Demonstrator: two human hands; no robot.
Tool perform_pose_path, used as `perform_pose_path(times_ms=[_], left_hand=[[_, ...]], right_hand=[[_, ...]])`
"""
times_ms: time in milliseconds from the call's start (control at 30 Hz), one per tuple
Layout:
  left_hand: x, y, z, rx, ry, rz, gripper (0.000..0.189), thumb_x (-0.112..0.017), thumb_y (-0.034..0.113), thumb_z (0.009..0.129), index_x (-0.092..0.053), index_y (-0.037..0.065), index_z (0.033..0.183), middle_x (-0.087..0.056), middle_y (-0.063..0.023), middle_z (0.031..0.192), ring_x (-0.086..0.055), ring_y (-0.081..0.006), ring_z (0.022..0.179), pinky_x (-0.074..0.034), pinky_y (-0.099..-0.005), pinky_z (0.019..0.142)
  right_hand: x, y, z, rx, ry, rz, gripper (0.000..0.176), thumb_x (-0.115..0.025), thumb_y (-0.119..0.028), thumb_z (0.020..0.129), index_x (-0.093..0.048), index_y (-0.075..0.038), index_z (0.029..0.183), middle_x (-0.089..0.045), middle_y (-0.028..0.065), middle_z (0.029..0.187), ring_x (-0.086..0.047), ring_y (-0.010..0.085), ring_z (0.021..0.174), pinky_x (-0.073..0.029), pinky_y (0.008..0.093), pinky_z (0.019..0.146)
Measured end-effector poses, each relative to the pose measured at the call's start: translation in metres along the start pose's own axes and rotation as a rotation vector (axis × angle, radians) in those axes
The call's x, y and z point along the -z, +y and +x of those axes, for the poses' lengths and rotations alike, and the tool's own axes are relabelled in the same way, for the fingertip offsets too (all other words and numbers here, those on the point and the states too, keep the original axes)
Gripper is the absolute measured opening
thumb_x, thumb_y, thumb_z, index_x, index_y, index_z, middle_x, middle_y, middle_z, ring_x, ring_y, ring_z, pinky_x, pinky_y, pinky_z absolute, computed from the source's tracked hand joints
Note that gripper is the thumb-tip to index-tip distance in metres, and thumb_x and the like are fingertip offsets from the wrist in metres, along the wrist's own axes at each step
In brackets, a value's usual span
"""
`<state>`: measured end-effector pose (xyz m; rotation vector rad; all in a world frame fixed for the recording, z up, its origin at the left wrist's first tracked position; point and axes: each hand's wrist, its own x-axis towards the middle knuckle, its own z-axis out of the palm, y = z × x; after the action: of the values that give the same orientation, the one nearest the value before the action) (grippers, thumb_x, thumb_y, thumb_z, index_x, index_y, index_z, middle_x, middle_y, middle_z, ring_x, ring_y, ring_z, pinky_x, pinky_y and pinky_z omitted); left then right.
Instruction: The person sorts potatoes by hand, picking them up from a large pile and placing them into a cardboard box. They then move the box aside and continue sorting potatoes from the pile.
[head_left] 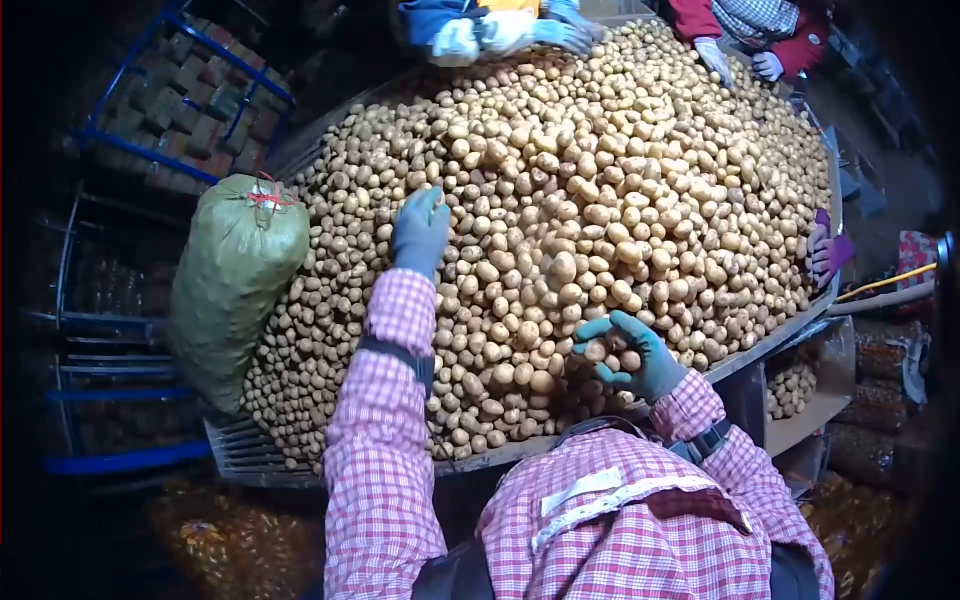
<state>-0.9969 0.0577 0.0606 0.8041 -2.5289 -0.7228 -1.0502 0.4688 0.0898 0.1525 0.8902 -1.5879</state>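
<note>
Loose potatoes (560,200) lie heaped over a wide sorting table. My left hand (420,235), in a grey-blue and teal glove, is at the left-middle of the heap with its fingers curled over a potato, which the glove mostly hides. Nearer my body, my right hand (648,362), in a teal glove, is turned with its palm side partly showing. Its fingers and thumb are curved around a few potatoes (612,356) just above the front of the heap.
A full green sack (238,270) tied with red string stands at the left edge. Gloved hands of co-workers (500,32) (735,62) (824,252) are at the far and right sides. A bin with potatoes (792,388) sits below the right rim; a blue metal rack (150,155) is left.
</note>
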Motion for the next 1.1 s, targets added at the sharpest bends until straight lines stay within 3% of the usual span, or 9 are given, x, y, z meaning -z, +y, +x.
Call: perform_pose_path(times_ms=[33,167,267,300,433,700,833,967,1100], left_hand=[[-0.006,-0.01,0.015,-0.051,0.018,0.064,0.036,-0.061,0.02,0.094,-0.068,0.003,0.125,-0.063,-0.018,0.135,-0.06,-0.0312,0.124,-0.048,-0.0392,0.108],[-0.009,-0.029,0.029,-0.11,-0.07,0.175,0.032,-0.059,0.023,0.094,-0.072,0.007,0.119,-0.069,-0.0163,0.124,-0.068,-0.0322,0.108,-0.053,-0.0413,0.096],[0.016,-0.001,0.003,0.324,-0.356,0.407,0.035,-0.061,0.032,0.091,-0.075,0.01,0.114,-0.073,-0.0165,0.115,-0.069,-0.0325,0.105,-0.053,-0.0421,0.095],[0.024,-0.005,0.0,0.302,-0.41,0.427,0.039,-0.062,0.038,0.089,-0.076,0.013,0.115,-0.074,-0.0159,0.112,-0.07,-0.0336,0.103,-0.054,-0.042,0.093],[0.026,0.003,-0.005,0.137,-0.135,0.346,0.034,-0.063,0.032,0.091,-0.075,0.012,0.116,-0.073,-0.0157,0.116,-0.069,-0.0345,0.105,-0.054,-0.0421,0.094],[-0.003,0.009,0.0,0.294,-0.334,0.275,0.039,-0.064,0.024,0.086,-0.072,0.012,0.123,-0.072,-0.0213,0.111,-0.069,-0.0367,0.106,-0.054,-0.0464,0.094],[0.002,0.033,-0.011,0.251,-0.403,0.277,0.034,-0.069,0.02,0.082,-0.073,0.01,0.113,-0.075,-0.0152,0.102,-0.072,-0.0322,0.097,-0.056,-0.0408,0.09],[0.008,0.009,0.021,0.436,0.056,-0.073,0.027,-0.064,0.01,0.084,-0.076,0.01,0.108,-0.077,-0.0096,0.097,-0.071,-0.0177,0.078,-0.058,-0.0309,0.072],[-0.009,-0.022,0.065,0.233,-0.13,0.163,0.044,-0.065,0.025,0.085,-0.069,0.008,0.126,-0.072,-0.0214,0.112,-0.07,-0.0379,0.102,-0.055,-0.0442,0.09]], right_hand=[[-0.002,-0.003,-0.005,-0.03,0.097,-0.007,0.051,-0.052,-0.046,0.104,-0.065,-0.001,0.122,-0.07,0.0082,0.102,-0.056,0.0103,0.067,-0.036,0.0211,0.05],[0.042,-0.001,0.005,-0.084,-0.208,0.068,0.046,-0.053,-0.045,0.103,-0.07,-0.003,0.105,-0.068,0.0068,0.085,-0.052,0.0128,0.051,-0.031,0.0223,0.041],[0.04,-0.008,0.0,-0.062,0.04,0.036,0.047,-0.054,-0.045,0.101,-0.067,0.0,0.098,-0.069,0.0105,0.085,-0.049,0.0112,0.049,-0.031,0.0201,0.039],[0.044,-0.012,0.002,-0.092,-0.013,0.063,0.047,-0.054,-0.046,0.102,-0.07,-0.003,0.099,-0.068,0.0067,0.078,-0.055,0.0151,0.049,-0.034,0.0232,0.04],[0.048,-0.018,0.003,-0.122,-0.062,0.015,0.045,-0.056,-0.047,0.101,-0.069,-0.004,0.095,-0.07,0.0078,0.082,-0.058,0.0158,0.052,-0.037,0.0237,0.04],[0.051,-0.022,-0.001,-0.129,0.02,-0.006,0.045,-0.055,-0.046,0.101,-0.068,-0.003,0.099,-0.07,0.0097,0.084,-0.056,0.0146,0.051,-0.036,0.0237,0.04],[0.055,-0.021,-0.002,-0.094,-0.017,0.004,0.048,-0.053,-0.046,0.103,-0.068,-0.001,0.099,-0.07,0.0118,0.083,-0.054,0.0149,0.048,-0.035,0.0229,0.039],[0.056,-0.02,-0.006,-0.115,-0.048,0.013,0.049,-0.052,-0.047,0.104,-0.068,-0.001,0.098,-0.069,0.0109,0.081,-0.053,0.0141,0.047,-0.034,0.0228,0.039],[0.051,-0.02,-0.012,-0.145,0.006,0.01,0.046,-0.053,-0.044,0.104,-0.067,-0.001,0.097,-0.067,0.009,0.081,-0.048,0.0131,0.045,-0.032,0.0236,0.037]])
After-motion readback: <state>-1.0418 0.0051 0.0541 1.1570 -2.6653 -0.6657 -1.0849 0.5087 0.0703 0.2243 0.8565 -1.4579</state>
